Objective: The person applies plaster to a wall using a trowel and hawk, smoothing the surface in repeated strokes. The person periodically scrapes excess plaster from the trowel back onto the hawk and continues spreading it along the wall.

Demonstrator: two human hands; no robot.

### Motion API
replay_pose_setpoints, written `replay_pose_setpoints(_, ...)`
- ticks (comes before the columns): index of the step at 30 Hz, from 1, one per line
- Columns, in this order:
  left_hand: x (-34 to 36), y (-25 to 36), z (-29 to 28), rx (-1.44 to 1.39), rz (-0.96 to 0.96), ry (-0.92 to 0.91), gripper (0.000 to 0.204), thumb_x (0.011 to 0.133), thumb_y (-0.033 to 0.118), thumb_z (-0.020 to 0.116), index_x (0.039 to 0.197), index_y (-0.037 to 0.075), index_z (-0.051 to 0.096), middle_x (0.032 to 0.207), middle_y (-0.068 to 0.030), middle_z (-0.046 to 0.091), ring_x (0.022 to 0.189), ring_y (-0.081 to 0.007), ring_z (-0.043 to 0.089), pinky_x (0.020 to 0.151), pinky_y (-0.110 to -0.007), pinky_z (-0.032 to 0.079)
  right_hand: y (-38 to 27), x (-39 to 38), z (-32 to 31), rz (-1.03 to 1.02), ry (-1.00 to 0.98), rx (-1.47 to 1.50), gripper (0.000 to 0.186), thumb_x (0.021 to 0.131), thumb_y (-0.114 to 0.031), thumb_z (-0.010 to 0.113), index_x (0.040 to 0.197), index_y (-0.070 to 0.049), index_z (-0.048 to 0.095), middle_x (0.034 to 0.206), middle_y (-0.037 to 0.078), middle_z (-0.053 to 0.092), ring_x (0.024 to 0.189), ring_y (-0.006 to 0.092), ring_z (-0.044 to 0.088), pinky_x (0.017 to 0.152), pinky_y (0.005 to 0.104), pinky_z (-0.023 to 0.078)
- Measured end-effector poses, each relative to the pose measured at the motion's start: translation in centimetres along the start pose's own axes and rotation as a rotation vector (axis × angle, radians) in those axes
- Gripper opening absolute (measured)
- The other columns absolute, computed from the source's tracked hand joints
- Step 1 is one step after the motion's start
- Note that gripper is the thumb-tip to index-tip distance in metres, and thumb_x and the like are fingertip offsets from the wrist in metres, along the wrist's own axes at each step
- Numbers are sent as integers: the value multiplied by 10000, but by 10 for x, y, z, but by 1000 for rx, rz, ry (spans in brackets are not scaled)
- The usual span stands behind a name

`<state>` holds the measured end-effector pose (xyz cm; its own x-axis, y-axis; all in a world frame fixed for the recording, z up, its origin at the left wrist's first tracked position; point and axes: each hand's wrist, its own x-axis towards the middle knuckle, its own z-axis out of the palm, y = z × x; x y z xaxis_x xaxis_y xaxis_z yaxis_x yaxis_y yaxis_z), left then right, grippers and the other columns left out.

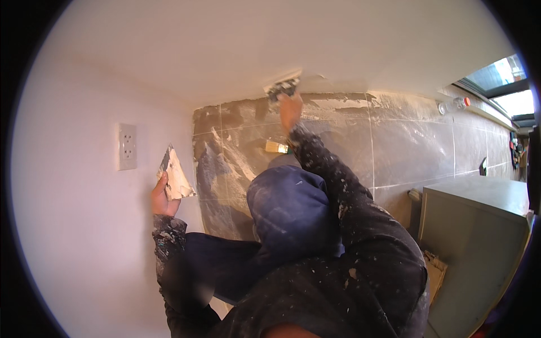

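Observation:
My left hand grips a putty knife whose wide blade is coated in cream-coloured filler, held up near the left wall. With my right hand I hold a second putty knife against the bottom of the front wall, just above the tiled floor. Its handle is hidden in my fingers. A small raised flake shows on the wall right of that blade. Below my right wrist a paintbrush with pale bristles lies by my foot, partly hidden by my sleeve.
White dust and filler smears cover the grey floor tiles. A white socket plate is on the left wall. To my right stands a grey cabinet. Farther right, a clear bottle with an orange cap lies along the wall, near a window.

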<state>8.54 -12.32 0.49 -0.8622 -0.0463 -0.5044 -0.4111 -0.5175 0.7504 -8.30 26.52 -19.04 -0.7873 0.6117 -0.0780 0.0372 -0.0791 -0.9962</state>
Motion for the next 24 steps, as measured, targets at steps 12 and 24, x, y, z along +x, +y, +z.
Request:
replay_pose_setpoints(12,3,-2,-1,-35,-14,-24,417,944,206,583,1312,28,502,1238,-89,596,1124,-238,581,979,-437,458,0,-1,16,65,-80,8,212,906,-115,492,1050,23,563,958,148,605,846,240,601,755,309,483)
replay_pose_setpoints(24,-3,0,-8,48,-29,43,432,931,212,602,1305,18,506,1223,-98,604,1118,-248,585,982,-440,453,69,17,53,449,-383,802,250,925,17,432,1116,152,520,1094,191,569,975,205,555,775,287,515)
